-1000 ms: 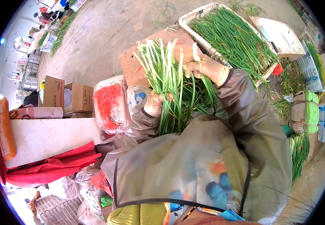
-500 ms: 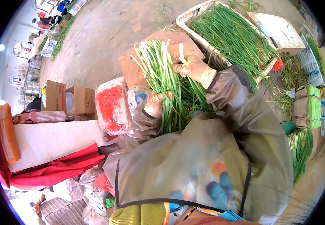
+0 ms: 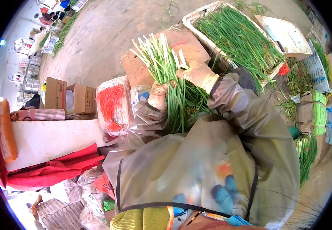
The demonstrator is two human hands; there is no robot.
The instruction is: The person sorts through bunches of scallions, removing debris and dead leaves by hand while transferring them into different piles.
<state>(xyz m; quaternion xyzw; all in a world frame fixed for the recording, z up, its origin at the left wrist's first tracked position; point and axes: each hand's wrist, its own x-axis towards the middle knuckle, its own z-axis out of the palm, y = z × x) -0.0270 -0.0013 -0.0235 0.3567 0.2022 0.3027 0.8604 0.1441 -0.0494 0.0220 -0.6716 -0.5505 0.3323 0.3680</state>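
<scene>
A bunch of green onions stands upright in front of my body, its white stalk ends fanned at the top and its green leaves hanging toward my lap. My left hand is closed around the bunch from the left, with fingertips showing at its front. On the other side my gloved right hand has its fingers bent against the stalks. Two short white stalk ends stick up beside its thumb and fingers; their lower parts are hidden. More green leaves lie below the right wrist.
A brown board lies behind the bunch. At the far right stands a white crate heaped with green onions, with a knife on a pale board beside it. Red ties lie on a package at left, near a cardboard box.
My left hand has shifted up the bunch, and my right hand has come slightly lower. A second white stalk end now shows by the right hand. The view has shifted slightly.
</scene>
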